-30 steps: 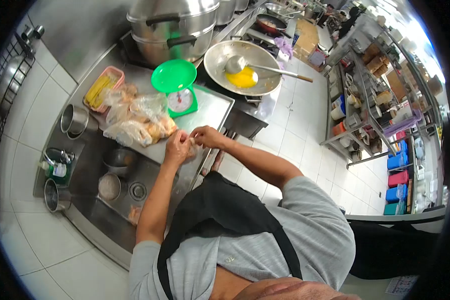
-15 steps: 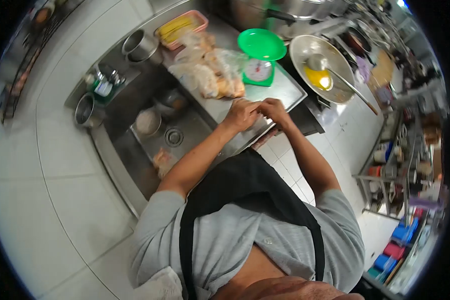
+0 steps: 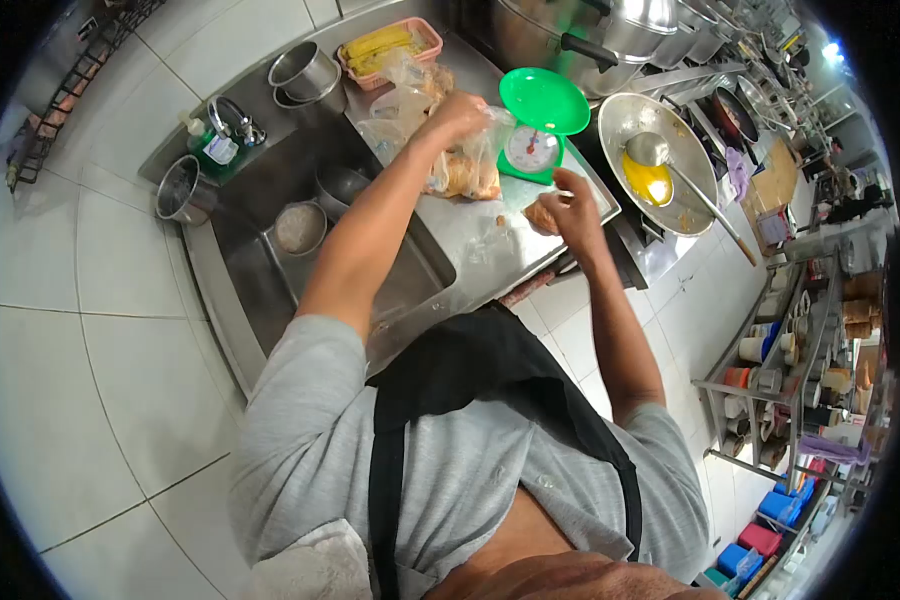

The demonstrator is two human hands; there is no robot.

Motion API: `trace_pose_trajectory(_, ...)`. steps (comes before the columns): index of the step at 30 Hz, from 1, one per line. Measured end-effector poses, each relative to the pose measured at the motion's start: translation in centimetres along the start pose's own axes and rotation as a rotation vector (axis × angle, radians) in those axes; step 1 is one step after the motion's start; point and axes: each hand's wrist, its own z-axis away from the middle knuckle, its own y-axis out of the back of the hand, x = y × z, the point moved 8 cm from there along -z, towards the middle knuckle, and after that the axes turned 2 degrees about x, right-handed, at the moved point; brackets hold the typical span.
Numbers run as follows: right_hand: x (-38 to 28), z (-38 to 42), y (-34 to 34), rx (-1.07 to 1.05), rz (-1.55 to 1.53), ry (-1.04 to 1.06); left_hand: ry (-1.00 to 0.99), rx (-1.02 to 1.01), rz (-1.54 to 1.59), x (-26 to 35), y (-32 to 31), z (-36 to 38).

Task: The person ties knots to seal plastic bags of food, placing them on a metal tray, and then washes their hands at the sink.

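My left hand (image 3: 457, 118) is closed on the top of a clear plastic bag (image 3: 475, 165) with orange-brown food pieces inside. The bag lies on the steel counter (image 3: 475, 245), left of a green scale (image 3: 532, 150). My right hand (image 3: 576, 212) is at the counter's right edge, below the scale, its fingers apart and slightly bent. Against its thumb side lies a brown food piece (image 3: 541, 217), partly hidden by the hand.
Left of the counter is a steel sink (image 3: 370, 265) holding a bowl (image 3: 300, 228). A pink basket (image 3: 432, 38) with yellow food stands behind the bag. To the right sits a wide pan (image 3: 620, 115) with yellow liquid and a ladle (image 3: 648, 150).
My hands were together at the counter's edge and are now apart. The left one has moved up and left to the bag; the right one is slightly further right, beside the brown piece.
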Motion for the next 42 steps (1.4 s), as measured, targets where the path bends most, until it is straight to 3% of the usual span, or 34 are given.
trace_pose_trajectory(1,-0.9,0.0,-1.5,-0.002,-0.038,0.000,-0.140,0.075,-0.026,2.7,1.1,0.8)
trace_pose_trajectory(3,-2.2,-0.6,-4.2,0.224,0.223,0.233,-0.417,0.197,-0.070,7.9,0.7,5.3)
trace_pose_trajectory(5,-1.1,-2.4,-7.2,0.177,0.236,0.152,-0.233,0.055,-0.070,11.2,-0.9,8.5)
trace_pose_trajectory(7,1.1,-4.1,-10.6,-0.081,0.070,0.198,-0.362,-0.084,-0.104,12.8,-3.1,9.9)
trace_pose_trajectory(8,0.7,-4.1,-10.2,0.079,0.060,0.345,-0.481,-0.055,0.152,13.0,-2.9,10.6)
trace_pose_trajectory(9,0.5,-3.7,-9.8,0.247,0.072,0.486,-0.442,0.014,0.273,12.5,-2.2,11.0)
trace_pose_trajectory(10,2.4,-3.5,-9.3,0.253,-0.151,0.190,-0.376,-0.014,0.323,11.8,-1.3,11.4)
trace_pose_trajectory(11,-1.8,-1.8,-6.0,0.239,-0.294,0.164,-0.353,-0.010,0.334,10.7,-1.1,11.9)
trace_pose_trajectory(12,-0.5,-2.1,-6.4,0.072,-0.498,0.039,-0.255,-0.034,0.369,6.2,-2.4,11.1)
trace_pose_trajectory(13,0.3,-2.0,-7.5,-0.113,-0.706,-0.087,-0.222,-0.076,0.171,5.1,-3.8,11.5)
trace_pose_trajectory(14,0.0,-1.5,-7.2,-0.077,-0.869,-0.152,-0.182,-0.106,-0.026,4.2,-4.6,12.0)
trace_pose_trajectory(17,-2.5,-1.0,-6.1,0.018,-1.229,-0.287,-0.048,-0.350,0.598,5.7,-9.2,13.6)
trace_pose_trajectory(19,-2.5,-1.0,-5.4,0.093,-1.300,-0.319,-0.120,-0.262,0.757,6.2,-9.7,13.4)
trace_pose_trajectory(22,-0.7,-1.4,-3.7,0.216,-0.587,-0.319,-0.162,-0.270,0.763,7.0,-9.6,13.2)
trace_pose_trajectory(26,-3.2,-1.2,-3.1,0.215,-0.257,-0.110,-0.147,-0.286,0.536,7.4,-9.5,13.0)
trace_pose_trajectory(29,-3.3,-1.2,-3.8,0.253,-0.004,-0.024,-0.249,-0.163,0.476,6.0,-9.9,12.4)
trace_pose_trajectory(32,-2.7,-1.6,-5.2,0.295,-0.009,0.077,-0.165,-0.137,0.544,5.4,-10.3,12.8)
trace_pose_trajectory(34,-2.8,-2.0,-5.4,0.315,-0.057,0.180,-0.233,-0.003,0.358,6.8,-8.3,14.3)
trace_pose_trajectory(35,-2.0,-2.3,-5.7,0.263,-0.158,0.092,-0.267,0.063,0.267,7.4,-7.6,15.0)
trace_pose_trajectory(37,-1.3,-2.6,-5.9,0.153,-0.358,-0.084,-0.024,0.012,0.258,3.5,-6.9,15.6)
trace_pose_trajectory(38,-1.2,-2.8,-6.8,0.121,-0.306,-0.011,0.104,-0.013,0.249,1.4,-6.6,15.8)
trace_pose_trajectory(41,-4.1,-0.6,-7.8,-0.012,-0.203,0.135,0.416,-0.605,1.306,-0.3,-12.6,16.8)
trace_pose_trajectory(42,-6.2,0.1,-6.8,0.038,-0.266,0.216,0.460,-0.520,1.491,1.8,-12.8,17.0)
